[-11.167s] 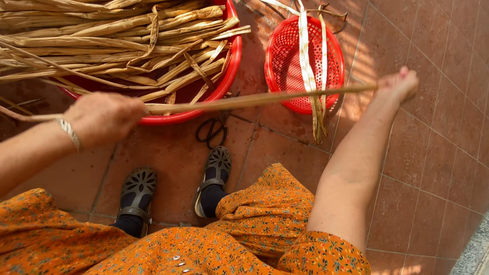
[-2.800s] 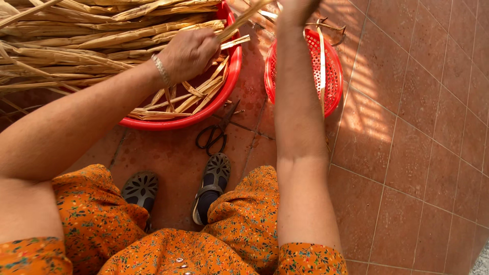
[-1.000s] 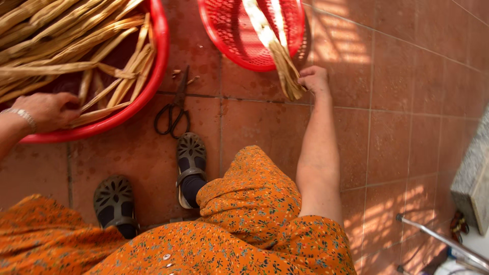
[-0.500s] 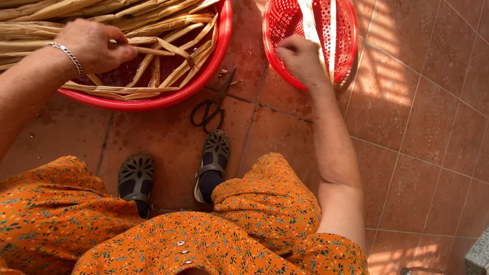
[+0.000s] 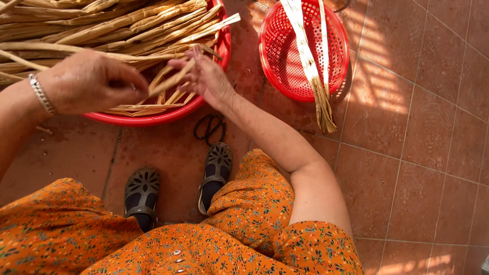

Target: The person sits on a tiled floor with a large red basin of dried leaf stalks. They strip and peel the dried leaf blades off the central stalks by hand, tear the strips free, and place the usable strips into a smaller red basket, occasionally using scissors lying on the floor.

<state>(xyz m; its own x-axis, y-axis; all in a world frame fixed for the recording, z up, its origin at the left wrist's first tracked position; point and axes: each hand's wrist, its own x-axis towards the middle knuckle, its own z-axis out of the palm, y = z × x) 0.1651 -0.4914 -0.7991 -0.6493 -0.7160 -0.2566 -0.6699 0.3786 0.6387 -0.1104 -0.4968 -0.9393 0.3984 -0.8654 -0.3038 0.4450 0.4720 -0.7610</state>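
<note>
Left hand (image 5: 91,84) and right hand (image 5: 206,79) both pinched one dry strip (image 5: 170,81), fingers closed on it, held above the basin (image 5: 153,118) of stalks. Scissors (image 5: 210,127) lay on the tiles just below the basin. Cut strips (image 5: 308,56) hung over the red basket (image 5: 285,76) to the right.

A sunlit home patio used for handcraft is seen: terracotta floor tiles (image 5: 423,153), a red basin (image 5: 153,118) of dried reed strips (image 5: 102,25) at eleven o'clock, a red mesh basket (image 5: 285,61) at one o'clock.
</note>
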